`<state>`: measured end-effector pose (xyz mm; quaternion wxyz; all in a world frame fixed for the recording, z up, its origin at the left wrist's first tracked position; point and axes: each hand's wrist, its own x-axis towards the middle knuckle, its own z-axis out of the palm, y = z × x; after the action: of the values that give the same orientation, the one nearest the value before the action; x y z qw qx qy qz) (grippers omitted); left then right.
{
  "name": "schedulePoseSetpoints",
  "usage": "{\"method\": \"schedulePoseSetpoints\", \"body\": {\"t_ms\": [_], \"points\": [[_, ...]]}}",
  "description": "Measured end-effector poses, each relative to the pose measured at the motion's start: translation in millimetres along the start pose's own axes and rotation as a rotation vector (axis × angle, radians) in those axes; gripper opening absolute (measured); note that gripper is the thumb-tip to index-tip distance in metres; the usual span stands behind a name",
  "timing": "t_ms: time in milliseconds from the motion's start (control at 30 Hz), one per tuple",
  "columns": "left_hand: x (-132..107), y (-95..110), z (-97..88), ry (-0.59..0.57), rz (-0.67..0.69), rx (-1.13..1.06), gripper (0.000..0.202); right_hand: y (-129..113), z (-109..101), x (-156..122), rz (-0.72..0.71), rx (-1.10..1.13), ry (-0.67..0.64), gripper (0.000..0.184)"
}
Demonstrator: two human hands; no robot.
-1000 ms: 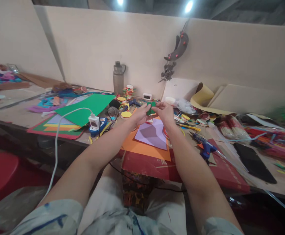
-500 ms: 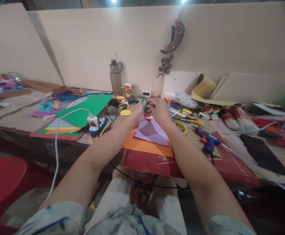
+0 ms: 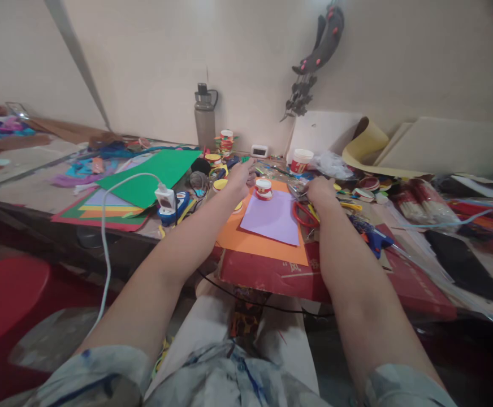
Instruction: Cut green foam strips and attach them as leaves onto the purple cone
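Green scrap seems pinched by left hand, frame centre; red-handled scissors best taken by loops; hold of right hand cannot be told.

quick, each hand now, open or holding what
Left hand: curled, apparently holding a small green paper piece.
Right hand: at red-handled metal scissors; grip cannot be told.
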<state>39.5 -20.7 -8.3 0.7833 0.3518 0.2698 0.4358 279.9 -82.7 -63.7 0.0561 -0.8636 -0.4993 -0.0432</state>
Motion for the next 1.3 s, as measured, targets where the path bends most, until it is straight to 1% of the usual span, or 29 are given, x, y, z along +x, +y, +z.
{"method": "schedulePoseSetpoints", "body": {"t_ms": [100, 200, 333, 500, 633, 700, 767, 900, 967, 1000, 1033, 1067, 1100, 1133, 1167, 1233, 1267, 1300], "points": [[-0.9, 0.2, -0.2, -0.042, -0.009, 0.018, 0.029, 0.3, 3.2, 4.0, 0.044, -0.091, -0.015, 0.039], [-2.7, -0.8, 0.0, -0.054, -0.012, 0.039, 0.028, 1.6, 3.0, 6.2, 0.048, -0.099, -0.022, 0.043], [-3.9, -2.9, 0.5, -0.06, -0.003, 0.061, 0.027, 2.1, 2.2, 6.3, 0.08, -0.075, -0.032, 0.041], [-3.2, -4.5, 0.9, -0.054, -0.01, 0.077, 0.029, -0.6, 1.0, 1.9, 0.274, 0.03, -0.004, 0.045], [-2.7, -4.0, 0.6, -0.006, 0.01, 0.084, 0.03, -5.5, -2.0, -3.7, 0.279, 0.053, -0.008, 0.043], [-1.7, -3.7, -0.4, 0.012, 0.024, 0.091, 0.03, -7.3, -7.1, -6.9, 0.268, 0.056, 0.016, 0.044], [0.2, -3.8, -1.8, 0.018, 0.037, 0.1, 0.03, -8.2, -16.5, -10.6, 0.256, 0.061, 0.08, 0.045], [5.1, -3.4, -4.8, 0.029, 0.065, 0.106, 0.027, -14.9, -48.2, -22.3, 0.221, 0.075, 0.181, 0.043], [7.0, -2.4, -6.0, 0.041, 0.076, 0.102, 0.026, -26.0, -67.5, -34.8, 0.127, 0.187, 0.281, 0.034], [7.7, -1.7, -6.6, 0.049, 0.081, 0.098, 0.026, -33.7, -77.0, -44.2, 0.081, 0.256, 0.302, 0.029], [8.5, -1.0, -7.2, 0.059, 0.088, 0.094, 0.026, -42.3, -86.3, -55.9, 0.012, 0.331, 0.311, 0.026], [9.3, -0.4, -7.8, 0.071, 0.093, 0.09, 0.026, -51.0, -95.2, -70.1, -0.093, 0.406, 0.295, 0.023], [10.2, 0.0, -8.4, 0.081, 0.099, 0.085, 0.026, -59.2, -103.5, -86.5, -0.217, 0.481, 0.24, 0.019], [11.3, 0.1, -8.9, 0.087, 0.105, 0.08, 0.026, -66.2, -111.3, -104.5, -0.363, 0.548, 0.142, 0.018], [12.6, -0.1, -9.2, 0.087, 0.108, 0.075, 0.026, -71.2, -118.5, -123.0, -0.505, 0.597, 0.016, 0.017], [15.6, -1.4, -9.2, 0.08, 0.107, 0.061, 0.025, -74.4, -130.3, -157.2, -0.792, 0.603, -0.326, 0.018], [17.2, -2.4, -8.9, 0.077, 0.101, 0.054, 0.025, -72.4, -134.6, -170.5, -0.866, 0.582, -0.464, 0.022], [18.6, -3.5, -8.3, 0.08, 0.097, 0.05, 0.024, -68.4, -137.3, -180.3, -0.881, 0.566, -0.54, 0.027]]}}
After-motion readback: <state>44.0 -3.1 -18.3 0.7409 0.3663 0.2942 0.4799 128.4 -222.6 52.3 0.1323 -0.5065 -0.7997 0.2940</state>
